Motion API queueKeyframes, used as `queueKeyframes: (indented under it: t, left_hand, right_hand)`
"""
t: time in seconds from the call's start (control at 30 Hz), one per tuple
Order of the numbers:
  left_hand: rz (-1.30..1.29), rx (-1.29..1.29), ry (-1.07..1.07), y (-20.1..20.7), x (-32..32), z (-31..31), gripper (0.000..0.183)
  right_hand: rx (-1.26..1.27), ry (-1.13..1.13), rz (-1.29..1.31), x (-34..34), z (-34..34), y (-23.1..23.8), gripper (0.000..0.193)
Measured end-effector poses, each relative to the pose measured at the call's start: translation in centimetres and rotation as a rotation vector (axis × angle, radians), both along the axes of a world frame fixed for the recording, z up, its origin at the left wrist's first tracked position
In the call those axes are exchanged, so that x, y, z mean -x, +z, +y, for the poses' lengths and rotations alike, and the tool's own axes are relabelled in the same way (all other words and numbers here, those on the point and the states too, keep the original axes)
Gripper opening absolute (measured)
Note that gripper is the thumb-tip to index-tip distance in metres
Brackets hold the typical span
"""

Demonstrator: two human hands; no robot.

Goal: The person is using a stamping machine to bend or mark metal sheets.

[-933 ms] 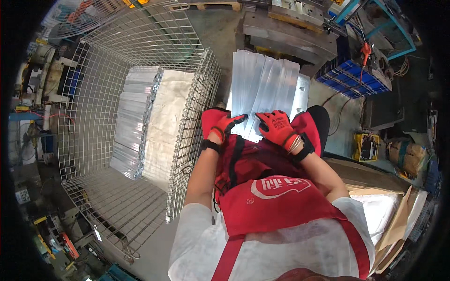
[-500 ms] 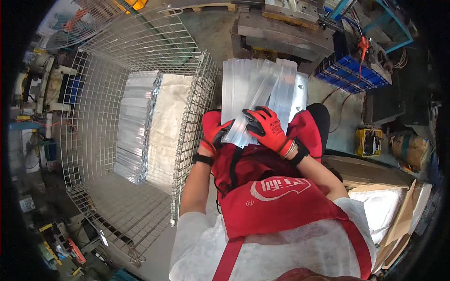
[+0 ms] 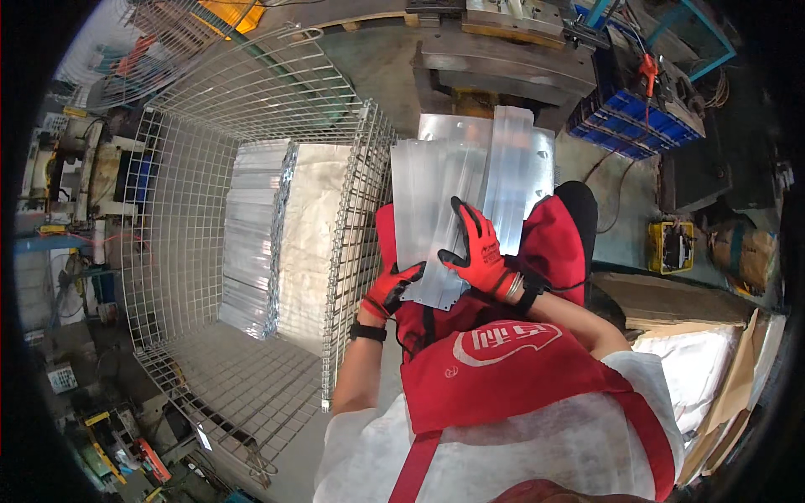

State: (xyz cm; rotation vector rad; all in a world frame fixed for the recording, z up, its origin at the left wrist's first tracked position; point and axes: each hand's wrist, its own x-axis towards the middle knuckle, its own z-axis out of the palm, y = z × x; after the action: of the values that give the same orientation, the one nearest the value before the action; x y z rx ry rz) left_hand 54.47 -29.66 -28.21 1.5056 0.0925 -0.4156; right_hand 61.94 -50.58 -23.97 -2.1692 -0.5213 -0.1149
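A pile of long, shiny metal strips lies in front of me, its near ends over my lap. My left hand is closed on the pile's near left corner, with some fingers hidden by the metal. My right hand rests along the pile's right edge, fingers stretched forward and thumb apart. To the right of this pile, a second group of strips points away from me. Beneath both, a flat metal surface shows at the right and far side. Both hands wear red gloves with black fingertips.
A wire mesh cage stands at my left, holding stacked metal strips and a cream-coloured sheet. Heavy metal blocks lie ahead. A blue crate, a yellow basket and an open cardboard box are at the right.
The left pile of strips has slid toward me and straightened, uncovering the metal surface at its far side. Both hands have come nearer, and my right fingers have stretched out.
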Motion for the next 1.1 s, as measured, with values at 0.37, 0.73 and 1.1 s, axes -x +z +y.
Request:
queueKeyframes:
  t: [0.37,0.73,1.1]
  left_hand:
    - [0.14,0.101,0.023,0.0,1.5,0.4,0.035]
    - [0.025,0.098,-0.159,-0.3,1.1,0.9,0.043]
    - [-0.287,-0.151,-0.322,-2.2,1.1,1.7,0.041]
  right_hand:
    - [-0.236,-0.071,0.438,1.2,-0.2,-4.1,0.117]
    - [-0.221,-0.054,0.65,0.3,-1.4,-5.0,0.115]
    - [-1.027,0.221,1.329,-0.6,-3.3,-7.9,0.041]
